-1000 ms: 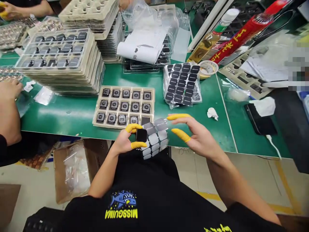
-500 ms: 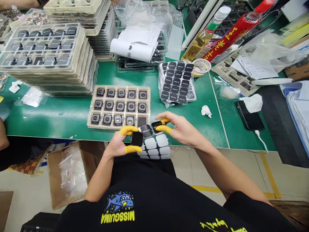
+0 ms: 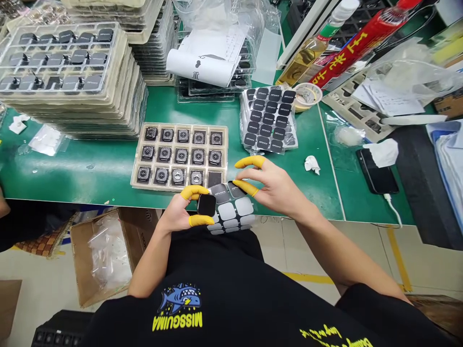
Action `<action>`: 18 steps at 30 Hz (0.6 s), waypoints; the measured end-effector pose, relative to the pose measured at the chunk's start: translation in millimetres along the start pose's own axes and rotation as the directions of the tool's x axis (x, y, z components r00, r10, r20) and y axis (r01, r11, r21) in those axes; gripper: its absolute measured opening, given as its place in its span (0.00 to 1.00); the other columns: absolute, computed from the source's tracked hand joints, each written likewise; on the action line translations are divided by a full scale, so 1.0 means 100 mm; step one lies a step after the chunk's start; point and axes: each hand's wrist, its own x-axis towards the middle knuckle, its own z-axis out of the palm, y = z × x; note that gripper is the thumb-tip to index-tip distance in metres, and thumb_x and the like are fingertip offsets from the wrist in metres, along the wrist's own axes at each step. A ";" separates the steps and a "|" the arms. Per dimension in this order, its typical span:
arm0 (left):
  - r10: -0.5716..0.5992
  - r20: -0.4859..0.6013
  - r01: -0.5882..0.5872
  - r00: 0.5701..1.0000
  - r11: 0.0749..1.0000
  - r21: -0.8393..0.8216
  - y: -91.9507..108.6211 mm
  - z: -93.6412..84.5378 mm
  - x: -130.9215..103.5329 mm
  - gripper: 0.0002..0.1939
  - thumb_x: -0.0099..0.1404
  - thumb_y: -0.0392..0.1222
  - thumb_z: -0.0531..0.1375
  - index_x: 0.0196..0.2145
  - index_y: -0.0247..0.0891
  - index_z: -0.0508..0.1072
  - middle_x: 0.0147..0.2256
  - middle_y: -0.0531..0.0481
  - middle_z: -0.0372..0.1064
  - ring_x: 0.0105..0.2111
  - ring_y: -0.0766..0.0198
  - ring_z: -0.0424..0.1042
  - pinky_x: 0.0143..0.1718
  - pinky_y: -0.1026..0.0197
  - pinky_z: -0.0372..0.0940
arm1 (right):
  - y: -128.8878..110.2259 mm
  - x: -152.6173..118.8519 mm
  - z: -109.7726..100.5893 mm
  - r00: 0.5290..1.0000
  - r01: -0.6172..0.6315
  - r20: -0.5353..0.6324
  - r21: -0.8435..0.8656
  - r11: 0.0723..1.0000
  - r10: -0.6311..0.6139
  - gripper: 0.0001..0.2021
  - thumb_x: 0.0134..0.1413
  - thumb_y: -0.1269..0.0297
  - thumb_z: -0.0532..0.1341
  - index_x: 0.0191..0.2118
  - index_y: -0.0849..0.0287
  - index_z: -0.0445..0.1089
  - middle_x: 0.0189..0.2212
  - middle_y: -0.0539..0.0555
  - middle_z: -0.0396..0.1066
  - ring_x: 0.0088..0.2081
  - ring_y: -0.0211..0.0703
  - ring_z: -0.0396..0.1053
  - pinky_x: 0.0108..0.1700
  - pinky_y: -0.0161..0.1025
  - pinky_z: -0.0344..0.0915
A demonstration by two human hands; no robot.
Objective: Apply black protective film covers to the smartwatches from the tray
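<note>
My left hand [image 3: 176, 210] pinches a black square smartwatch body [image 3: 206, 206], its glossy face up, between a thumb and finger in yellow finger cots. Right beside it is a sticker sheet [image 3: 227, 212], with two dark printed stickers along its top and pale blanks below; whether the left fingers also grip it is hidden. My right hand [image 3: 278, 189] has its yellow-tipped thumb at the top right dark sticker [image 3: 237, 189], while the index finger is raised clear. Just beyond lies a tray [image 3: 181, 188] of smartwatch bodies, backs up, its front right pocket without one.
A pile of dark sticker sheets [image 3: 269, 120] lies behind my right hand, near a tape roll [image 3: 307, 96]. Tall tray stacks [image 3: 108, 108] stand at the back left. A phone [image 3: 379, 176] with a cable lies right. Below the table edge is an open carton [image 3: 81, 270].
My right index finger has lifted off the dark sticker and apart from the thumb, and that sticker now lies flatter on the sheet. My left hand keeps its hold on the smartwatch body.
</note>
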 end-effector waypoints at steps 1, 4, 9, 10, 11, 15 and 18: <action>-0.004 -0.005 0.004 1.000 1.000 -0.016 -0.02 0.00 0.00 0.39 0.54 0.60 0.82 0.57 0.41 0.78 0.45 0.46 0.83 0.42 0.59 0.85 0.47 0.60 0.79 | 0.01 -0.01 0.01 1.000 0.023 -0.019 0.017 1.000 -0.023 0.06 0.71 0.64 0.66 0.43 0.49 0.82 0.52 0.59 0.80 0.48 0.54 0.79 0.45 0.51 0.77; -0.014 -0.053 0.010 0.998 0.997 -0.071 -0.11 0.01 -0.01 0.39 0.54 0.62 0.82 0.56 0.41 0.77 0.42 0.48 0.83 0.39 0.60 0.85 0.43 0.63 0.78 | -0.04 -0.04 0.02 0.992 0.094 -0.100 0.128 0.987 -0.081 0.05 0.70 0.64 0.69 0.41 0.47 0.82 0.52 0.57 0.79 0.52 0.55 0.78 0.53 0.55 0.78; 0.023 -0.110 -0.030 0.994 0.998 -0.059 -0.27 0.06 -0.05 0.44 0.50 0.64 0.82 0.58 0.42 0.76 0.42 0.49 0.83 0.39 0.59 0.86 0.43 0.62 0.78 | -0.25 -0.15 -0.06 0.961 0.176 -0.253 0.233 0.956 -0.115 0.07 0.64 0.66 0.73 0.41 0.41 0.84 0.50 0.55 0.80 0.59 0.62 0.78 0.56 0.64 0.78; 0.049 -0.111 -0.055 0.993 0.997 -0.047 -0.30 0.07 -0.05 0.45 0.50 0.64 0.82 0.59 0.42 0.75 0.43 0.49 0.83 0.40 0.59 0.86 0.44 0.61 0.78 | -0.30 -0.15 -0.09 0.957 0.158 -0.279 0.261 0.952 -0.082 0.08 0.63 0.66 0.74 0.42 0.41 0.84 0.50 0.55 0.81 0.58 0.62 0.78 0.56 0.65 0.77; 0.080 -0.112 -0.084 0.990 0.996 -0.035 -0.31 0.08 -0.04 0.46 0.50 0.63 0.82 0.60 0.43 0.75 0.44 0.49 0.83 0.41 0.59 0.86 0.44 0.61 0.79 | -0.34 -0.16 -0.12 0.951 0.132 -0.307 0.299 0.945 -0.036 0.08 0.63 0.66 0.74 0.42 0.40 0.85 0.50 0.55 0.81 0.58 0.62 0.78 0.57 0.66 0.77; 0.181 -0.122 -0.185 0.976 0.983 -0.016 -0.32 0.11 0.00 0.46 0.51 0.58 0.83 0.63 0.46 0.74 0.48 0.49 0.82 0.42 0.60 0.86 0.45 0.62 0.79 | -0.46 -0.09 -0.19 0.879 0.054 -0.439 0.481 0.875 0.187 0.07 0.64 0.65 0.74 0.44 0.41 0.87 0.50 0.56 0.82 0.55 0.58 0.79 0.58 0.63 0.76; 0.192 -0.117 -0.197 0.974 0.980 -0.037 -0.31 0.14 0.02 0.46 0.51 0.57 0.83 0.63 0.46 0.73 0.48 0.49 0.82 0.43 0.60 0.86 0.45 0.63 0.79 | -0.54 0.00 -0.14 0.868 0.033 -0.416 0.595 0.803 0.272 0.06 0.64 0.64 0.75 0.43 0.44 0.87 0.49 0.56 0.83 0.52 0.52 0.79 0.55 0.56 0.76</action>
